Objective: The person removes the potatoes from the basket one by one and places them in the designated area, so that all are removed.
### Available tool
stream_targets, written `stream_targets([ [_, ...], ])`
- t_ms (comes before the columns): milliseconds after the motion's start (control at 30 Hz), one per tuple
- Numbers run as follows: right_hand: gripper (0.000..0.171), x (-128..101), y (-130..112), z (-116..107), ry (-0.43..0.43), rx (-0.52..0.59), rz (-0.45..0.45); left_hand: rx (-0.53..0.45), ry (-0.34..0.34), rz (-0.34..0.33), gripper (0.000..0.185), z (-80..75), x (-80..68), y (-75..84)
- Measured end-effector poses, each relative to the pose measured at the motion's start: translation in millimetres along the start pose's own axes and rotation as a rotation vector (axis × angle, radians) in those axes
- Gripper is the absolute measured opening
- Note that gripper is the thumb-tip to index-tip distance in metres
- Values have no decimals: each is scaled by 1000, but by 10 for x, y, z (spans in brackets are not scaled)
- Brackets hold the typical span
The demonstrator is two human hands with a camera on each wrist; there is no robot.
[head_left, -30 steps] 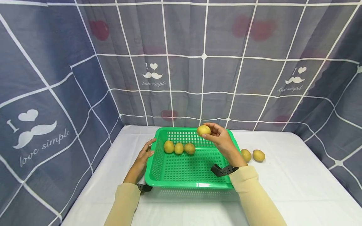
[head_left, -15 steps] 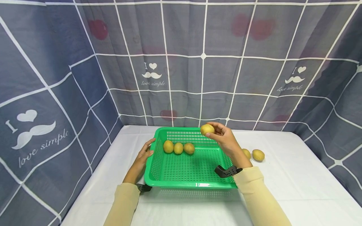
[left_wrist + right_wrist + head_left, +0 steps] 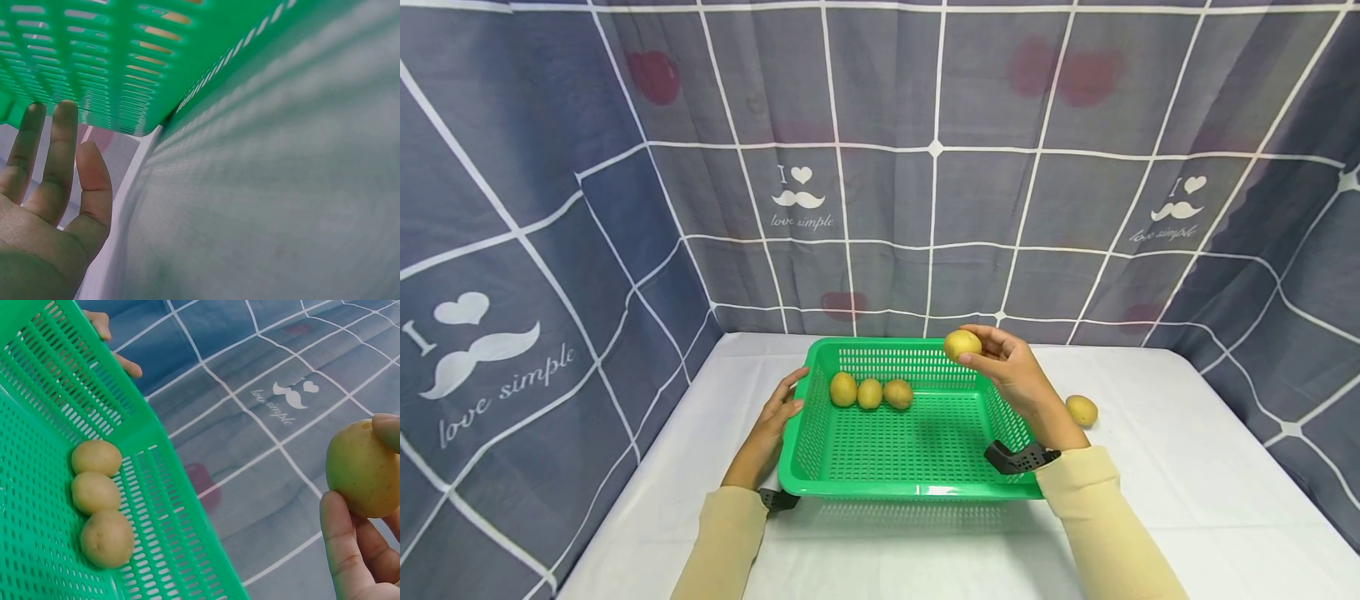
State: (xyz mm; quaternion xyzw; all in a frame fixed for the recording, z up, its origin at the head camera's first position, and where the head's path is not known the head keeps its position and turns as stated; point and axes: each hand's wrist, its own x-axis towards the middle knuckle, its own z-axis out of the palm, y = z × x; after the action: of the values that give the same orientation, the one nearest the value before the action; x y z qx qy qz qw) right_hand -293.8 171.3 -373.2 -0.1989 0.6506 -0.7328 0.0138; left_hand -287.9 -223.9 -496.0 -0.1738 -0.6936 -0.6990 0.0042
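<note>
My right hand (image 3: pixel 1011 371) pinches a yellow potato (image 3: pixel 962 345) between thumb and fingertips, above the far right part of a green plastic basket (image 3: pixel 910 492). In the right wrist view the held potato (image 3: pixel 362 469) looks smooth with small specks. Three more potatoes (image 3: pixel 870 393) lie in a row on the basket floor, toward its far left. My left hand (image 3: pixel 775 421) rests at the basket's left rim, thumb and a finger on top. In the left wrist view its other fingers (image 3: pixel 62 137) extend nearly straight under the rim, tips at the slotted wall.
One potato (image 3: pixel 1082 411) lies on the white-covered table (image 3: pixel 1157 483) to the right of the basket, close to my right wrist. Grey-blue checked curtains (image 3: pixel 880 200) stand behind the table and along both sides. A black strap mount (image 3: pixel 1021 458) sits at my right wrist.
My right hand has moved slightly right with the potato. One of the two potatoes on the table right of the basket is now hidden behind that wrist. The left hand stays at the rim.
</note>
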Motion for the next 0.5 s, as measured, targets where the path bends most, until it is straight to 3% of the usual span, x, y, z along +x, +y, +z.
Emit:
stream_targets([
  [500,42,-149,-109,-267,6,-43,8,-20,3,9,61,-1,3,-16],
])
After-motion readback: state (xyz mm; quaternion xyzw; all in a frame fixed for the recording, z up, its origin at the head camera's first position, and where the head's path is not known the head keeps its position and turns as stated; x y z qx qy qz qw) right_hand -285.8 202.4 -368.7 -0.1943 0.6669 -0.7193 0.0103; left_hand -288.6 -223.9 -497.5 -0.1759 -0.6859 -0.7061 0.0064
